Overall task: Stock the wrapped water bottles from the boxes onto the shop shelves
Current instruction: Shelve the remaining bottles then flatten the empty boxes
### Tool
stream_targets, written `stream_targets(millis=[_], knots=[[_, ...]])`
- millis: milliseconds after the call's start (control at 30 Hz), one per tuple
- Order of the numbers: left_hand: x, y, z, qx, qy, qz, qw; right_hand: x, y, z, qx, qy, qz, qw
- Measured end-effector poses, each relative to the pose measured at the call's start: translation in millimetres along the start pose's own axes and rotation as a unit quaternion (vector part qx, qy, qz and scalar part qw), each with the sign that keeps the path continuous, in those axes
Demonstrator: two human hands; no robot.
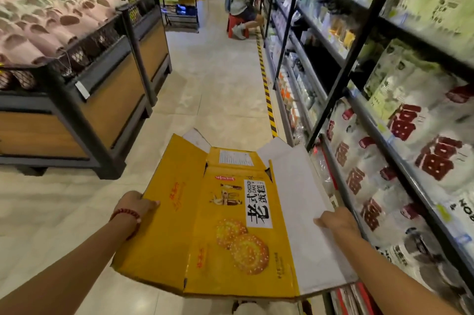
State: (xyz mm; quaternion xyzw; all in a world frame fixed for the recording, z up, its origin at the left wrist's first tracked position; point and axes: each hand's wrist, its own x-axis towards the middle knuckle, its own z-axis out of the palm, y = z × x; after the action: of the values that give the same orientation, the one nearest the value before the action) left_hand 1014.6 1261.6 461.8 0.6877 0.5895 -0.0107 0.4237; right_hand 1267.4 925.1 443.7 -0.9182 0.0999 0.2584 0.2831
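Note:
I hold a flattened yellow cardboard box (223, 222) printed with round cakes and "CHICKEN CAKE" in front of me, level above the aisle floor. My left hand (136, 205), with a red bead bracelet on the wrist, grips its left edge. My right hand (336, 219) grips the white inner flap on its right side. The shop shelves (359, 114) run along the right, packed with white bags bearing red characters (407, 124) and pale green packs. No wrapped water bottles can be made out.
Dark wood-panelled display bins (102, 99) heaped with slippers stand on the left. A tiled aisle (218, 78) with a yellow-black floor stripe (266, 91) leads ahead. A person sits on a red stool (237, 26) at the far shelves.

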Motion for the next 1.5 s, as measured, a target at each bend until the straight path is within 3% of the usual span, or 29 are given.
stream_targets(millis=[267, 600, 1000, 1500], knots=[[83.6, 81.6, 10.3, -0.022, 0.016, -0.008, 1.0, 89.8, -108.1, -16.5, -0.005, -0.013, -0.024, 1.0], [257.9, 188.4, 10.6, 0.003, -0.001, -0.006, 1.0, 199.6, -257.8, 14.8, -0.014, -0.007, -0.01, 1.0], [433.8, 334.5, -6.1, 0.056, -0.05, 0.025, 0.997, 304.4, -387.9, 48.3, 0.01, 0.003, 0.072, 0.997], [609.5, 499.8, 75.8, 0.096, -0.022, -0.008, 0.995, 525.3, -541.4, 40.5, -0.019, -0.022, 0.072, 0.997]])
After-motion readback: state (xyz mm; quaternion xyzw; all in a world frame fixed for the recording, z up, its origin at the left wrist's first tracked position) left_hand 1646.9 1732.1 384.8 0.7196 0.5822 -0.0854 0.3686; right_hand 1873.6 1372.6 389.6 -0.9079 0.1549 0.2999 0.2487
